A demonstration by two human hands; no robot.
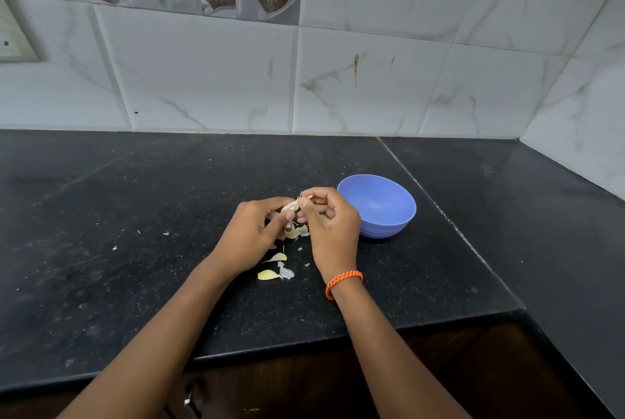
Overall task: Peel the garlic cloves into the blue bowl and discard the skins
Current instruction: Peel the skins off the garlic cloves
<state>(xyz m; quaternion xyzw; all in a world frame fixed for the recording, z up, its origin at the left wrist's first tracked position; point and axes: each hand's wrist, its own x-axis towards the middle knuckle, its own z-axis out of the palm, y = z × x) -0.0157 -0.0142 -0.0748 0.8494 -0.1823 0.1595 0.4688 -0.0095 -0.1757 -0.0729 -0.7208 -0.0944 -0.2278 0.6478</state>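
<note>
With left hand (252, 232) pinching the garlic clove (291, 205) and right hand (329, 215) pinching its skin, peel away over the counter (135, 215), then drop clove into blue bowl (389, 215).

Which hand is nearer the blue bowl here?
Right. The right hand sits just beside the blue bowl's left rim. The left hand is farther left, beyond the right hand, both pinching a garlic clove.

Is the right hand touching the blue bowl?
Apart. In the head view, the right hand is up at the garlic clove with the left hand, and dark counter shows between its knuckles and the blue bowl.
</note>
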